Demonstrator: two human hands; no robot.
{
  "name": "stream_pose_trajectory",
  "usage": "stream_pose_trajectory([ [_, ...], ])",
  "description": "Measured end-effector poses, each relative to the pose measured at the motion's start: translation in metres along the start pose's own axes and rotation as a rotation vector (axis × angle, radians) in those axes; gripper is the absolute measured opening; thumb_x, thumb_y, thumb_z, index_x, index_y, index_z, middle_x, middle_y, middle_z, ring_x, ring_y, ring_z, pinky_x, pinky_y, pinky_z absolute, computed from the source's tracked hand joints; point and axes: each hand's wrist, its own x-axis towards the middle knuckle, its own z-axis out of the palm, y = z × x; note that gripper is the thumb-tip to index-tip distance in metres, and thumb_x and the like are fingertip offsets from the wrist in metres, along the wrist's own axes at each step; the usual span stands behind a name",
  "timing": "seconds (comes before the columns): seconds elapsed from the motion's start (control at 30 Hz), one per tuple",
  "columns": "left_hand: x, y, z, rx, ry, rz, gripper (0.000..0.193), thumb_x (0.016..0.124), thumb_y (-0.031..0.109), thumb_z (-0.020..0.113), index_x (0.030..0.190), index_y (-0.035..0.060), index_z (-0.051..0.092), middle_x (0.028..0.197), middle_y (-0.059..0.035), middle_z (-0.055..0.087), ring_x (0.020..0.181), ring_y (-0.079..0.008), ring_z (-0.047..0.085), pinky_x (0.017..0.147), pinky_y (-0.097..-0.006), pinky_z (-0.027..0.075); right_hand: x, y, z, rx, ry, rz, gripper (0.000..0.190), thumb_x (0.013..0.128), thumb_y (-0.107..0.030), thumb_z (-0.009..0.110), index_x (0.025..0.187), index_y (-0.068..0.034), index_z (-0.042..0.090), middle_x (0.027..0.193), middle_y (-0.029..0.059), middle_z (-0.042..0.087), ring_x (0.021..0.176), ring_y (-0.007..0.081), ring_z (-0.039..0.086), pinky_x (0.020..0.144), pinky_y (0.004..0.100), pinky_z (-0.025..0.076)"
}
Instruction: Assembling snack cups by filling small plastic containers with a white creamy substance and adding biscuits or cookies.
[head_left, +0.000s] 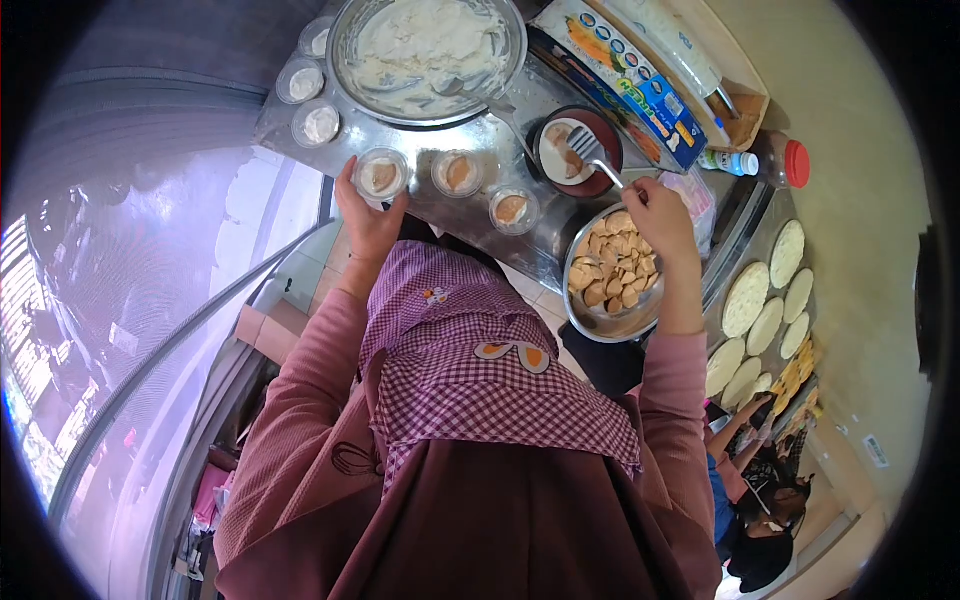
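Note:
My left hand (370, 217) grips a clear plastic cup (381, 174) of white cream topped with a tan piece, at the metal table's (450, 131) front edge. Two similar cups, one (457, 173) beside it and one (514, 210) further right, hold cream and tan pieces. In my right hand (660, 214) is a metal fork (596, 154), its tines over a small dark-rimmed bowl (576, 152) of white liquid with tan pieces in it. Below that hand stands a steel bowl (611, 326) of cut tan pieces.
A large steel bowl (427, 60) of white cream holds a spoon at the back. Several cream-filled cups (316, 123) stand left of it. Boxes (630, 86) and a red-lidded jar (796, 163) are at the right. Flat pale rounds (746, 300) lie beyond, near other people (757, 495).

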Motion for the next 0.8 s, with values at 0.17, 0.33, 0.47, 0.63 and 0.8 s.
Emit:
stream_pose_trajectory([
  [0.17, 0.006, -0.032, 0.007, 0.211, -0.085, -0.178, 0.085, 0.066, 0.013, 0.077, 0.136, -0.0062, 0.032, 0.126, -0.0245, 0.046, 0.118, -0.0363, 0.045, 0.102, -0.0445, 0.036, 0.039, 0.021, 0.035, 0.044, -0.119, 0.152, 0.044, 0.084, -0.041, 0.057, 0.096, 0.0, 0.068, 0.086, 0.0227, 0.068, 0.088, 0.0393, 0.065, 0.079, 0.0447, 0.049],
  [0.33, 0.004, -0.052, 0.018, -0.2, -0.027, -0.177, 0.088, 0.066, 0.003, 0.065, 0.142, -0.0037, 0.021, 0.133, -0.0206, 0.038, 0.119, -0.0331, 0.042, 0.102, -0.0395, 0.037, 0.063, 0.033, 0.052, 0.142, -0.099, 0.043, 0.045, 0.085, -0.04, 0.058, 0.09, 0.004, 0.068, 0.082, 0.0235, 0.068, 0.08, 0.0376, 0.067, 0.074, 0.0434, 0.051],
  [0.47, 0.024, -0.058, 0.007, -0.301, 0.207, -0.446, 0.088, 0.062, 0.002, 0.067, 0.137, -0.0009, 0.022, 0.125, -0.016, 0.039, 0.112, -0.0267, 0.043, 0.092, -0.0383, 0.041, 0.055, 0.026, 0.046, 0.358, -0.183, 0.15, 0.033, 0.087, -0.032, 0.06, 0.086, 0.0, 0.065, 0.06, 0.0064, 0.058, 0.042, 0.0133, 0.054, 0.038, 0.0277, 0.04],
  [0.63, 0.07, -0.094, -0.005, -0.113, 0.295, -0.239, 0.094, 0.063, 0.013, 0.078, 0.137, -0.0045, 0.024, 0.126, -0.0199, 0.041, 0.116, -0.032, 0.043, 0.098, -0.0404, 0.039, 0.053, 0.028, 0.048, 0.511, -0.207, 0.124, 0.02, 0.089, -0.023, 0.062, 0.09, -0.004, 0.065, 0.065, 0.0009, 0.057, 0.042, 0.0064, 0.047, 0.037, 0.0219, 0.036],
  [0.8, 0.088, -0.107, -0.011, 0.11, 0.235, -0.137, 0.092, 0.066, 0.022, 0.084, 0.134, -0.009, 0.031, 0.127, -0.0254, 0.043, 0.12, -0.0356, 0.044, 0.102, -0.0409, 0.036, 0.042, 0.03, 0.051, 0.659, -0.189, 0.088, 0.018, 0.088, -0.021, 0.064, 0.093, -0.004, 0.065, 0.07, 0.0025, 0.059, 0.046, 0.0061, 0.048, 0.039, 0.0212, 0.036],
])
